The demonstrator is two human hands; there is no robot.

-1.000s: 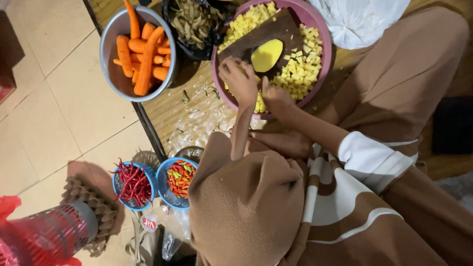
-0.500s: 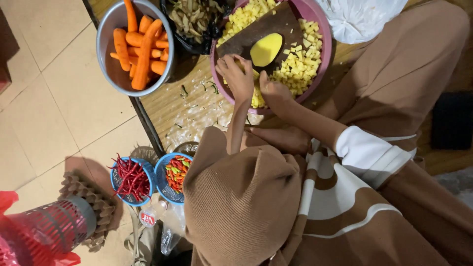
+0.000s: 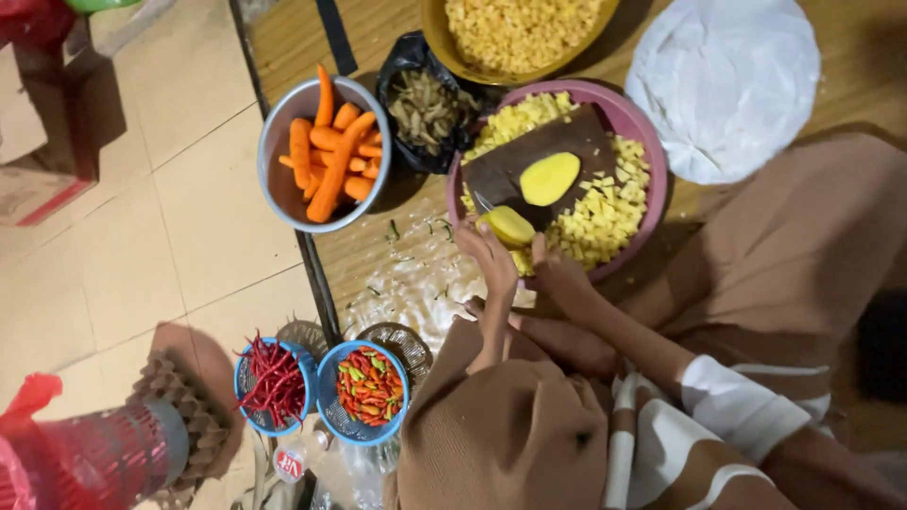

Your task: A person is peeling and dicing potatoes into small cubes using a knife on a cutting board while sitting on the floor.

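Hands meet at the near rim of a pink bowl [image 3: 654, 161], where a person in brown clothes sits on a wooden floor and bends over the work. The left hand [image 3: 491, 257] reaches up, and its fingers are closed around a peeled yellow potato piece [image 3: 510, 226], held just over the edge of the bowl. The right hand [image 3: 559, 276] is just beside it, curled, near the rim. I cannot tell what it grips, or whether it grips anything.

Inside the bowl a dark cutting board [image 3: 515, 162] lies tilted on a heap of diced potato [image 3: 605, 212], and one more potato half [image 3: 550, 178] rests on the board, apart from both hands.

To the left of the bowl stands a metal bowl [image 3: 274, 184] with peeled carrots [image 3: 335, 165], and between the two sits a black bag of peelings [image 3: 425, 104]. Behind is a yellow bowl [image 3: 436, 33] with more dice, and a white plastic bag [image 3: 727, 85] lies at the right. Near the person's head stand two small blue baskets, one with red chilies [image 3: 269, 378], one with mixed chilies [image 3: 368, 385].
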